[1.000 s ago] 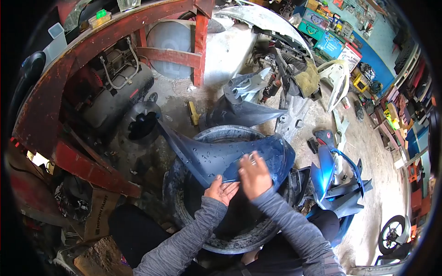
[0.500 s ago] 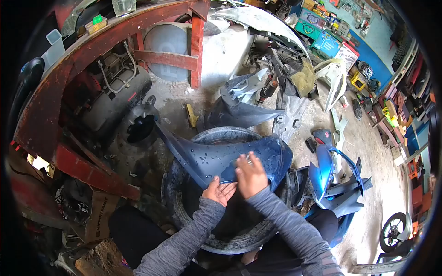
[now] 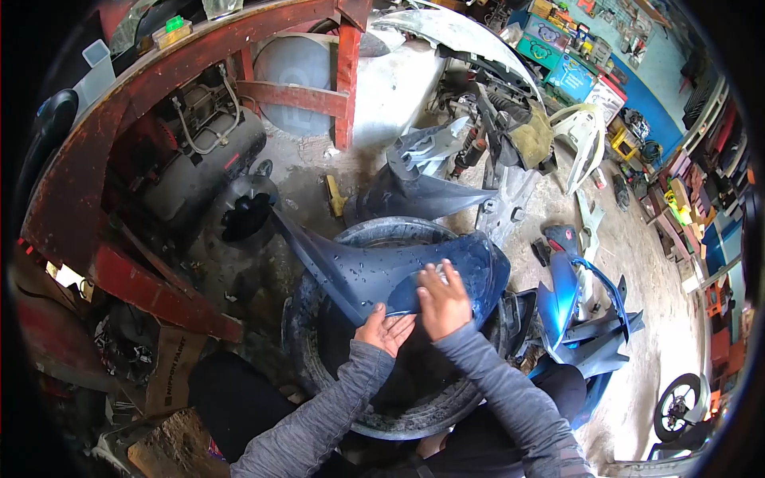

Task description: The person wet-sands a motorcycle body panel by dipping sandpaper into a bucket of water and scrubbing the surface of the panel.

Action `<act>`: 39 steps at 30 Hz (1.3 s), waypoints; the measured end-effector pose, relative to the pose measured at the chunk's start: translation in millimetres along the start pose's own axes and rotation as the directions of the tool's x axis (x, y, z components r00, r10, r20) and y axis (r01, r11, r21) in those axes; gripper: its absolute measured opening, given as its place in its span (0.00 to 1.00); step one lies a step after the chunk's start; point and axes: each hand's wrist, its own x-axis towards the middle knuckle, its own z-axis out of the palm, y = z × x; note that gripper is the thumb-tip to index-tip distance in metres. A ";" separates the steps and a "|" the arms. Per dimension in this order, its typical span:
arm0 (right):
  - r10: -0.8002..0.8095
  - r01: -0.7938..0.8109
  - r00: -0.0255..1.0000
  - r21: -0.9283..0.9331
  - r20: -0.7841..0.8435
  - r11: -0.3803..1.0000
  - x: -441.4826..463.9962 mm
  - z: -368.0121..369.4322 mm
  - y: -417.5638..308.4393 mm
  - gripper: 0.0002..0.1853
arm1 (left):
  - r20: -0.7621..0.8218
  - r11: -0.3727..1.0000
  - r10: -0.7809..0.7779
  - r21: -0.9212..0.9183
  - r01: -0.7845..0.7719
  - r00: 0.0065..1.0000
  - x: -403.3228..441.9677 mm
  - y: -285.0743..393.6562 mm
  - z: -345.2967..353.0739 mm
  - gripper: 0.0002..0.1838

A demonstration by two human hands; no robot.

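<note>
A dark blue motorcycle body panel (image 3: pixel 358 275), wet with droplets, lies across a round black tub (image 3: pixel 295 334). My left hand (image 3: pixel 385 329) grips the panel's near edge, thumb on top and fingers underneath. On the panel's upper face, toward its right end, my right hand (image 3: pixel 444 303) lies flat with fingers stretched out. Whether anything thin is under that palm is hidden. A darker wet patch surrounds the right hand's fingers.
Behind the tub lies another dark panel (image 3: pixel 414 195). A yellow-handled brush (image 3: pixel 334 196) is on the floor. Blue fairing pieces (image 3: pixel 558 299) rest to the right. A red wooden bench (image 3: pixel 107 151) stands at left, with a compressor tank (image 3: pixel 209 167) underneath.
My right hand has slid slightly to the right over the panel, its fingers now pointing more upward. The left hand keeps its grip on the near edge.
</note>
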 end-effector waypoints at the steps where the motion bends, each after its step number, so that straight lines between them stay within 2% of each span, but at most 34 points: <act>1: -0.053 0.052 0.998 0.027 0.029 0.998 1.1 2.5 -12.8 0.14 | 0.010 1.000 0.023 -0.013 -0.023 1.000 6.1 -1.9 -4.7 0.17; 2: -0.105 0.102 0.993 0.058 0.058 0.993 0.0 2.1 -23.2 0.14 | 0.018 0.999 0.047 -0.025 -0.047 0.999 11.3 -3.8 -9.2 0.17; 3: -0.116 0.105 0.990 0.132 0.078 0.986 -9.6 -1.5 -31.0 0.15 | -0.081 0.998 0.068 0.015 -0.067 0.994 10.2 -3.0 -7.6 0.18; 4: -0.112 0.101 0.991 0.132 0.073 0.986 -9.2 -1.6 -26.0 0.15 | -0.079 0.998 0.066 0.021 -0.065 0.995 8.7 -1.1 -6.6 0.18; 6: -0.012 0.011 1.000 0.084 0.011 0.996 -5.2 -3.2 -5.7 0.15 | -0.014 1.000 0.019 0.000 -0.019 1.000 1.9 -0.4 -2.4 0.19; 8: -0.008 0.008 1.000 0.011 0.001 1.000 -1.9 2.7 -1.7 0.15 | -0.008 1.000 0.014 -0.006 -0.014 1.000 0.7 -0.7 -1.7 0.17; 11: -0.143 0.137 0.987 0.080 0.074 0.987 -9.7 -5.4 -28.9 0.15 | -0.059 0.999 0.031 0.010 -0.030 0.998 6.7 0.7 -3.8 0.19; 12: -0.139 0.133 0.988 0.081 0.070 0.988 -9.4 -4.2 -22.6 0.15 | -0.060 0.999 0.030 0.016 -0.029 0.998 3.7 2.2 -0.7 0.19; 14: -0.030 0.030 0.999 0.028 0.014 0.999 -3.7 0.5 -1.9 0.16 | -0.014 1.000 0.013 0.006 -0.012 1.000 -0.5 2.2 4.9 0.18; 16: -0.054 0.055 0.998 -0.019 0.026 0.998 -0.5 1.1 -10.6 0.16 | -0.007 0.999 0.021 -0.026 -0.021 1.000 1.9 0.7 6.1 0.17; 18: -0.148 0.142 0.986 0.077 0.079 0.987 -8.0 -5.6 -28.9 0.16 | -0.071 0.998 0.053 0.021 -0.052 0.996 7.1 3.8 2.3 0.17; 22: -0.011 0.012 1.000 0.048 -0.020 0.999 8.7 -5.4 -6.2 0.16 | -0.015 0.999 -0.023 -0.026 0.022 1.000 4.1 2.2 7.2 0.20; 23: -0.029 0.029 1.000 -0.021 0.001 0.999 12.2 -1.9 -7.5 0.15 | -0.038 0.999 -0.042 -0.022 0.042 0.998 6.7 1.1 5.9 0.21; 26: -0.147 0.139 0.986 0.107 0.074 0.985 -4.5 -8.4 -28.3 0.14 | -0.067 1.000 0.025 0.000 -0.025 0.997 3.6 4.9 7.7 0.23; 27: -0.141 0.136 0.987 0.069 0.072 0.988 -7.1 -7.1 -18.8 0.14 | -0.026 1.000 0.020 0.014 -0.020 0.999 3.9 4.4 0.4 0.23; 30: -0.019 0.019 1.000 0.017 0.005 1.000 12.1 0.0 6.1 0.15 | -0.058 1.000 -0.024 0.012 0.024 0.998 1.1 2.4 6.3 0.20; 31: -0.038 0.042 0.997 -0.048 0.071 0.998 11.7 2.0 -1.4 0.14 | -0.030 1.000 0.016 0.000 -0.016 0.999 4.0 -0.9 2.6 0.19; 32: -0.062 0.057 0.996 0.067 0.070 0.996 2.9 2.2 -16.6 0.14 | -0.027 1.000 0.018 -0.001 -0.018 0.999 7.0 -2.2 0.4 0.19; 34: -0.123 0.108 0.985 0.124 0.123 0.986 -7.8 -7.0 -32.2 0.15 | -0.129 0.998 0.042 0.053 -0.035 0.991 6.2 -0.2 -1.2 0.19; 35: -0.095 0.091 0.993 0.064 0.067 0.994 -8.2 -0.4 -19.6 0.15 | -0.127 0.998 0.042 0.061 -0.035 0.991 6.7 1.7 -1.8 0.19; 36: -0.010 0.008 0.999 0.062 0.033 0.998 -0.5 0.7 -6.8 0.15 | -0.080 0.999 0.014 0.034 -0.011 0.997 3.7 3.4 3.0 0.18; 38: -0.008 0.008 1.000 -0.006 -0.001 1.000 12.3 2.5 3.6 0.15 | -0.038 1.000 -0.018 -0.003 0.018 0.999 0.4 0.2 3.3 0.18; 39: -0.054 0.055 0.998 -0.022 0.032 0.998 9.4 1.7 -5.0 0.14 | -0.040 1.000 0.002 -0.009 -0.003 0.999 1.5 -0.3 3.3 0.18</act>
